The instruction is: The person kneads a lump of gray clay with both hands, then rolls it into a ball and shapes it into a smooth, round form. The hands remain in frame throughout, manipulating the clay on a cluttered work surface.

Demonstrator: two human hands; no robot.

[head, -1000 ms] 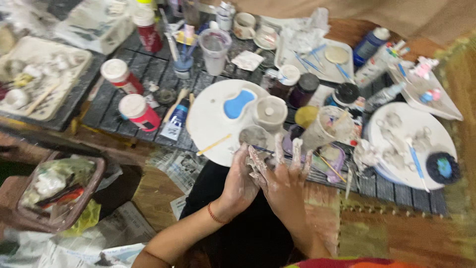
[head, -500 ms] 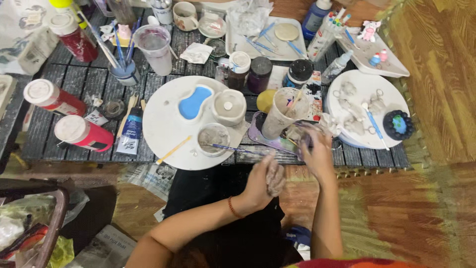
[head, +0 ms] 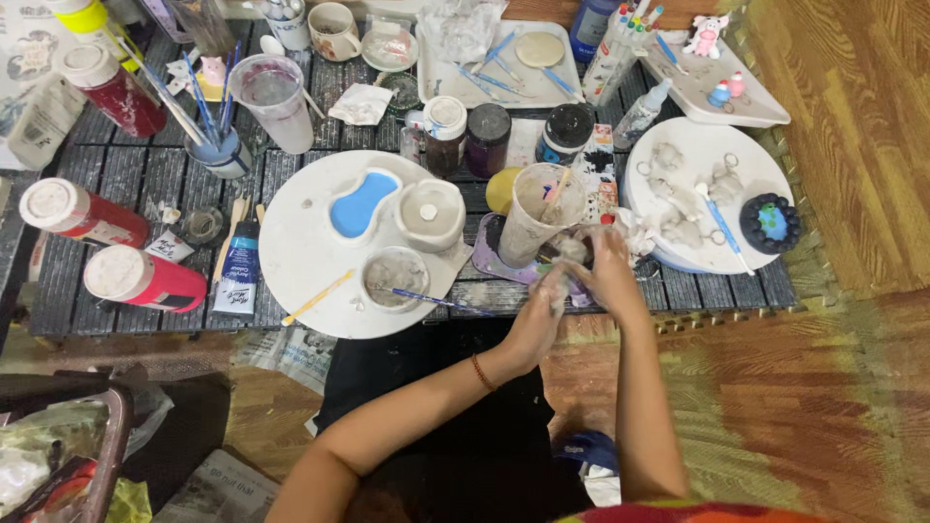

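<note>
**Hands and small grey piece, near edge of table**

Your left hand (head: 536, 320) and right hand (head: 608, 271) meet just near of the paint-smeared cup (head: 539, 211). Fingers of both curl closed around a small grey piece (head: 570, 251), which sits between the fingertips, mostly hidden; its exact shape cannot be told. To the left: round white board (head: 300, 261) bearing a blue puddle mould (head: 355, 204) and a small bowl (head: 392, 277). To the right: white plate (head: 751, 160) of pale figures.
</note>
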